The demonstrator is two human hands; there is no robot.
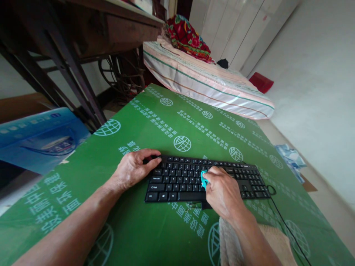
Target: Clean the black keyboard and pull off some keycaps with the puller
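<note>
A black keyboard [184, 180] lies on the green tabletop, its cable leaving from the right end. At its upper left corner, my left hand [135, 168] grips the edge between thumb and fingers. My right hand [223, 192] is closed over the middle keys, with a small turquoise object [204, 180] pinched in its fingertips against them. Most of that object is hidden by the fingers, so its kind cannot be told. Below my right wrist lies a greyish cloth [229, 244], partly under the forearm.
The green table [149, 122] bears printed white globes and lettering. The black cable [291, 231] runs down its right side. Beyond stand a bed [199, 79] and, at upper left, an old table with an iron wheel [109, 70]. A blue box [41, 136] is at the left.
</note>
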